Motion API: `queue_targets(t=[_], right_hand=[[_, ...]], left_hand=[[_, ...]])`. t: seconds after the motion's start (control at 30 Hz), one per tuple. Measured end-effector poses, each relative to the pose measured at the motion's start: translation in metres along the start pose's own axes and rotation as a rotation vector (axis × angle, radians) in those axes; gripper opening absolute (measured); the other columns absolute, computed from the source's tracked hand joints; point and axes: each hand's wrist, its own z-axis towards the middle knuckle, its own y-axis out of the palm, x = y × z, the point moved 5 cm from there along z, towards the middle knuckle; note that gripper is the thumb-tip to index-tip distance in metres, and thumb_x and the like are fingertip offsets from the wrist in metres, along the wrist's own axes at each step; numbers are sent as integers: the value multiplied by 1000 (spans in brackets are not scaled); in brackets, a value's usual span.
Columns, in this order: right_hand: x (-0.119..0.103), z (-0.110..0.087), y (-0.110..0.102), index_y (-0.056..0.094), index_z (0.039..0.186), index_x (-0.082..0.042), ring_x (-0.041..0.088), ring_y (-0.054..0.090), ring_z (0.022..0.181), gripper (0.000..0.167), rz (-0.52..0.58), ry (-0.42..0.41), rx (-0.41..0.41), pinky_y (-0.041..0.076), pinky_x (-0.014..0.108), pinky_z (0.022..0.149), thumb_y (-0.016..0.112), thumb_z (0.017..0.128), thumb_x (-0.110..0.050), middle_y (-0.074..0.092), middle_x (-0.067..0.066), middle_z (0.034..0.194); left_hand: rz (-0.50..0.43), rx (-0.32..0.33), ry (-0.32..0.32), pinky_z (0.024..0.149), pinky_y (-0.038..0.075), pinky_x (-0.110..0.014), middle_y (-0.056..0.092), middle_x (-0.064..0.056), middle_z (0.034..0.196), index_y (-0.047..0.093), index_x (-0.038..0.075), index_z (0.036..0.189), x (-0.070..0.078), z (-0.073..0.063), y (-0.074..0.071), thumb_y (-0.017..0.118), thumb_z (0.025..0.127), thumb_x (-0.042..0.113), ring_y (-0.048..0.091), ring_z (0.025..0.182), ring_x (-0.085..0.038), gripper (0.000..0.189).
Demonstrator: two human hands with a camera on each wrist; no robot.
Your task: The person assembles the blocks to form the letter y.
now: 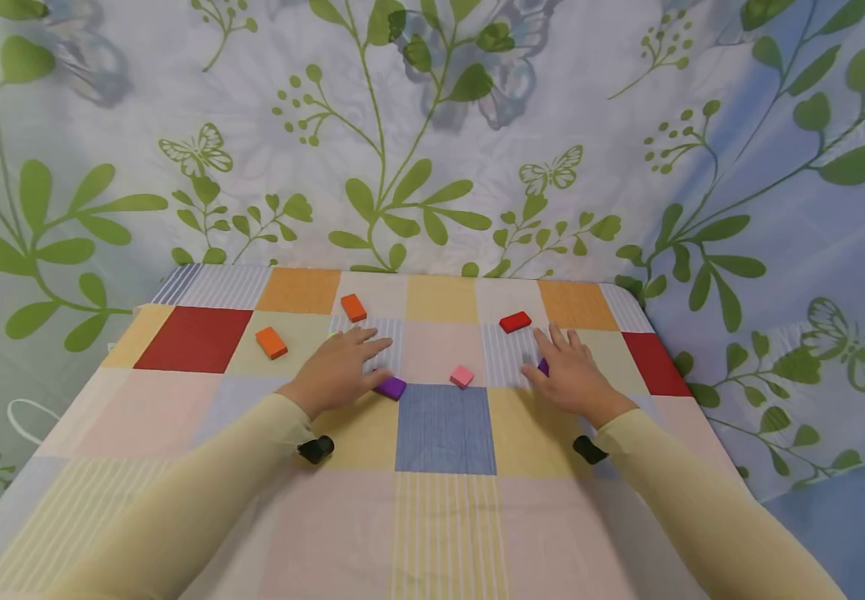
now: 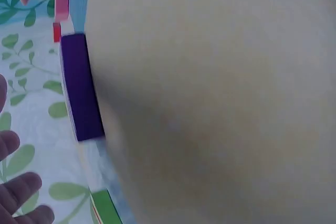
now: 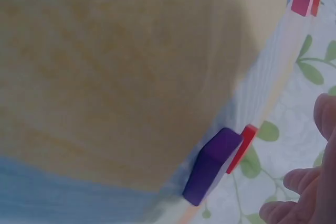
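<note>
Orange block (image 1: 271, 342) is being borne, farthest left among the blocks, by the patchwork-covered bench (image 1: 447, 533). To its right and farther back, a second orange block (image 1: 353, 307) is being supported, set askew. Next, the left hand (image 1: 338, 367) is being held above the bench, its fingers loosely spread and gripping nothing; a green block (image 2: 107, 208) is being mostly hidden by it from the head view, and a purple block (image 1: 391, 386) is being partly overlapped by its thumb. Between the hands, a pink block (image 1: 462, 377) is being displayed, with a red block (image 1: 515, 322) farther back and rightward. A second purple block (image 1: 543, 367) is being partly covered from the head view by the right hand (image 1: 567, 367), whose fingers are being held apart, nothing grasped.
</note>
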Motion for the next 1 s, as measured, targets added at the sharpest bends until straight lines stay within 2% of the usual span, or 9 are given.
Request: queue_targets(t=[0.17,0.57,0.8,1.0], right_hand=[[12,-1,5,22,166,-1,64,5,155,77,8,27,-34,11,78,123,51,108,-41,11,34,172],[28,-5,5,22,165,1,64,5,155,74,21,64,-76,10,75,125,50,109,-37,9,34,172],[33,-7,5,26,164,4,65,8,154,71,13,57,-86,12,73,125,50,109,-35,12,37,170],[35,-10,3,31,161,6,65,15,153,66,23,34,-72,14,72,125,51,109,-30,18,40,167]], left_hand=[[-49,-19,49,126,35,-55,54,-14,158,54,19,155,20,8,4,62,104,48,49,148,-36,60],[-95,-95,144,124,40,-48,59,-8,153,58,16,152,67,30,18,64,104,41,53,145,-28,54],[-101,-133,156,123,42,-45,60,-5,153,58,18,152,84,42,26,64,104,40,53,146,-24,52],[-133,-184,133,122,43,-43,61,-2,151,61,21,149,94,50,35,63,105,40,53,144,-21,48]])
